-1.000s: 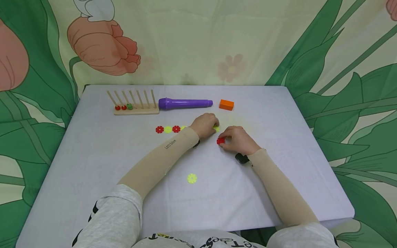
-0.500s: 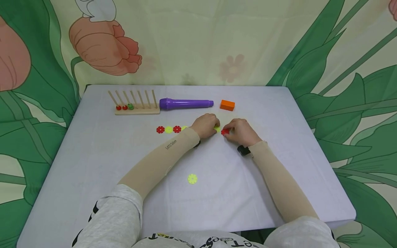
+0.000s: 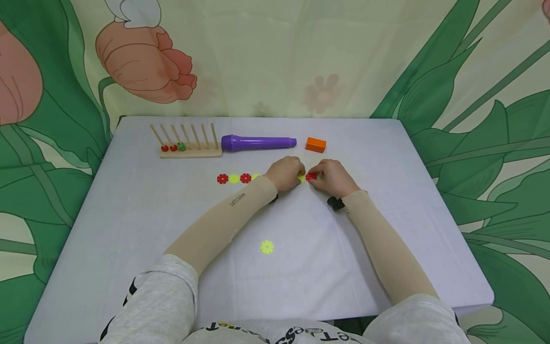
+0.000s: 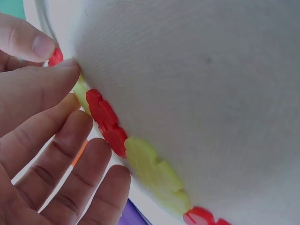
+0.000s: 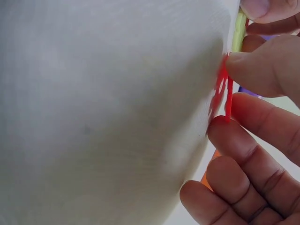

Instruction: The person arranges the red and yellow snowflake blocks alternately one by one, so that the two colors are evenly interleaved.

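A row of red and yellow flower-shaped discs lies across the table, partly hidden by my left hand (image 3: 284,174). At the row's right end, my left thumb and fingers pinch a yellow flower-shaped disc (image 4: 81,96). Beside it in that view runs a red disc (image 4: 107,122), then another yellow disc (image 4: 154,173). My right hand (image 3: 334,177) pinches a red flower-shaped disc (image 5: 228,101) between thumb and fingers. It stands on edge close over the cloth, right by the yellow one. The row's left end is a red disc (image 3: 222,178). One loose yellow disc (image 3: 267,247) lies nearer my body.
Behind the row are a wooden peg stand (image 3: 191,154) with red and green beads, a purple microphone-shaped stick (image 3: 262,143) and an orange block (image 3: 315,145). White cloth covers the table (image 3: 129,229). A patterned curtain (image 3: 258,57) hangs behind it.
My right hand has moved away from my body with the red disc, up to the yellow disc at the row's end. My left hand has stayed in place.
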Available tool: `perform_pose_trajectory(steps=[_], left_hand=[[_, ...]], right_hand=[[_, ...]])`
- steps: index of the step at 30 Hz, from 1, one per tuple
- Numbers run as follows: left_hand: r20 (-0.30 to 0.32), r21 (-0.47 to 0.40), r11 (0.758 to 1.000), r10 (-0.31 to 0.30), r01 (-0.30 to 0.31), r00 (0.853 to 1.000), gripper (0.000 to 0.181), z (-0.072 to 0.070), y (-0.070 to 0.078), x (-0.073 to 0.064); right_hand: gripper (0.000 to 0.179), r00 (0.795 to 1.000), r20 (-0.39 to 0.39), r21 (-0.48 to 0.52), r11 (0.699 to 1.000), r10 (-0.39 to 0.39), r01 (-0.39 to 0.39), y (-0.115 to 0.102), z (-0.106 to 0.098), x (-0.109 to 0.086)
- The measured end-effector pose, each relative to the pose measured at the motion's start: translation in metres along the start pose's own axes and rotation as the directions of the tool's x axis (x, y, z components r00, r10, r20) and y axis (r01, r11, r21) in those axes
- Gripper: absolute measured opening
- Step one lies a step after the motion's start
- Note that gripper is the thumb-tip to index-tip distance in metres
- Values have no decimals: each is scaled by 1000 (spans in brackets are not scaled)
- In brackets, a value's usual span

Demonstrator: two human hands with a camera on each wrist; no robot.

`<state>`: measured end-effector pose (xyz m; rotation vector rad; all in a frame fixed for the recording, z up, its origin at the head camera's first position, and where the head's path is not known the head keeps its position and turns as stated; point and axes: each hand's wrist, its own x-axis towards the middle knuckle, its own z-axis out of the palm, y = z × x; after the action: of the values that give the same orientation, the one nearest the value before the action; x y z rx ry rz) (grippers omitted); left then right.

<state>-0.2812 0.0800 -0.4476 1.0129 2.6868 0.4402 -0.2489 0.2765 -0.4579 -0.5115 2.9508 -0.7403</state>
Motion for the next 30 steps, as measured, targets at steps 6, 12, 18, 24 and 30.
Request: perform_pose_trajectory(steps=[6,12,18,24,30], left_hand=[[12,6,1000,-5,4,1000,30,-1,1,1],[21,21,1000,-13,13,1000,32,-1,3,1],[27,51,998,-21,20,999,34,-1,5,2],[7,60,998,-4,4,1000,33,0,8,4],[8,44,999,18,-19,1000,31,0,12,7]], right_hand=[[24,1000,16,3,1000,21,-21,-1,0,0],[27,999,12,5,999,46,-46,-5,-1,-4],[27,997,-26,35,997,69,-68,-13,2,-18],[18,999,-40,80,997,5,-2,-29,9,-38],[12,992,45,141,984,-114,107,-55,25,-61]])
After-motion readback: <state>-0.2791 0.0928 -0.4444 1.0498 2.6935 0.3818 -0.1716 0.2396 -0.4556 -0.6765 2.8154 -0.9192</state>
